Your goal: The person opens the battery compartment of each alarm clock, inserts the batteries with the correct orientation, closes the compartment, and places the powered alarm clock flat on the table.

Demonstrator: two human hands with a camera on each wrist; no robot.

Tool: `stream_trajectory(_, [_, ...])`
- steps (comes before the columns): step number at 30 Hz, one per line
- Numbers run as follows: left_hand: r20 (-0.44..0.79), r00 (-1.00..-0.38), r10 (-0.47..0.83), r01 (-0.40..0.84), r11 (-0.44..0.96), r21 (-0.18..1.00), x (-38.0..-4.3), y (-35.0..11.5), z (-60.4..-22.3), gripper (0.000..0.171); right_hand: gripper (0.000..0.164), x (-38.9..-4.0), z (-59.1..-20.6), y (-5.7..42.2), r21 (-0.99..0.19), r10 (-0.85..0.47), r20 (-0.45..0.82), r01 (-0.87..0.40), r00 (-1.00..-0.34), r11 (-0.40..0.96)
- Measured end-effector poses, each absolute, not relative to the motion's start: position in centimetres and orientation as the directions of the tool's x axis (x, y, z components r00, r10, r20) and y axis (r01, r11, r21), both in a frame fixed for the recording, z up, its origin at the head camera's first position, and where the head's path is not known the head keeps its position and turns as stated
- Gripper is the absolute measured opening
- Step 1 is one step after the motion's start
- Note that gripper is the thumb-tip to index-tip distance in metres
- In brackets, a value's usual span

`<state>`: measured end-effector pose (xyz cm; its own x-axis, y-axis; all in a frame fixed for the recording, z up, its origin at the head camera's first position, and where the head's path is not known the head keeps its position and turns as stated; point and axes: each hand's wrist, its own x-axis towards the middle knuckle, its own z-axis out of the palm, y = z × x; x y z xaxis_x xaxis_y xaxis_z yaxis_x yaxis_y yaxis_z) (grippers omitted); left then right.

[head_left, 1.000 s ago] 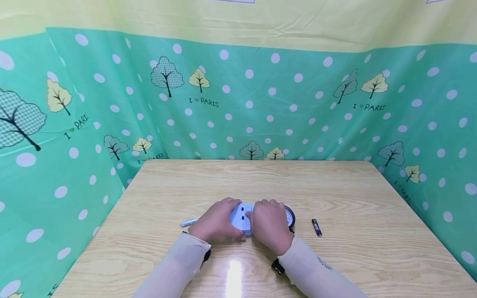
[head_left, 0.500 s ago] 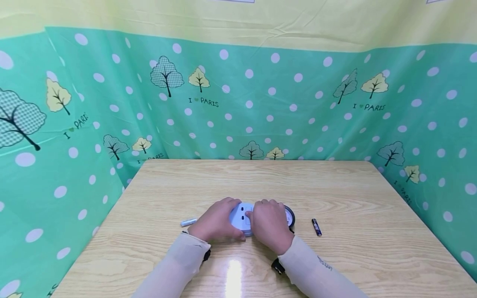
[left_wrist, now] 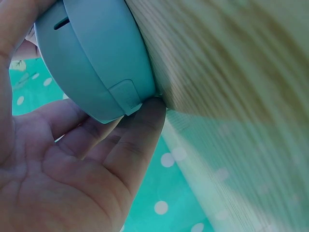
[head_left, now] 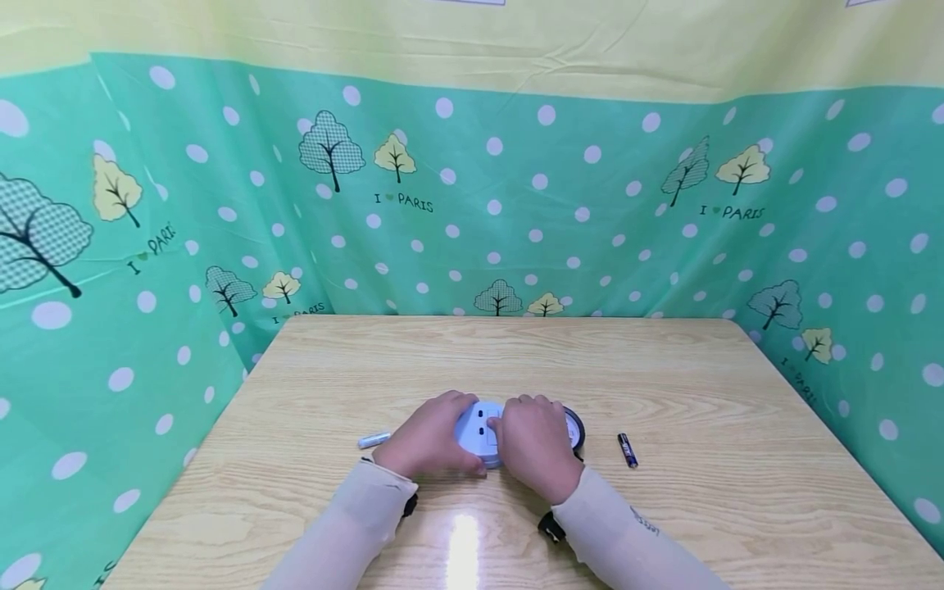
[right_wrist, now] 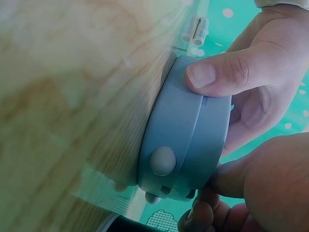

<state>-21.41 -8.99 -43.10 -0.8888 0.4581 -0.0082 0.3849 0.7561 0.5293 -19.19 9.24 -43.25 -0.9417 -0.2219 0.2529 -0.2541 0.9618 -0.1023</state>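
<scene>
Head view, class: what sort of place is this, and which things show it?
Probably a small indoor workspace, screened off with fabric: a wood-grain table, a spotted, tree-printed curtain on three sides, and a pale round device with a dark battery lying nearby.

Booth-like space: printed curtain [head_left: 472, 184], wooden table [head_left: 509, 352]

On the surface [head_left: 472, 352], about midway across, between left hand [head_left: 435, 438] and right hand [head_left: 534, 447]: a device [head_left: 472, 442]. Just left of the left hand, a battery [head_left: 374, 441]; just right of the right hand, a round object [head_left: 575, 430], and farther right, a second battery [head_left: 627, 451]. Beyond the far edge, a curtain [head_left: 472, 205].
</scene>
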Motion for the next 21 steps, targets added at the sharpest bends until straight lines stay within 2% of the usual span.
stream_trajectory(21, [-0.007,-0.883,0.469,0.398,0.756,0.519,-21.53,-9.09,-43.2,0.105,0.039,-19.17,-43.25,9.28,-0.105,-0.229,0.246,-0.261,-0.942,0.96])
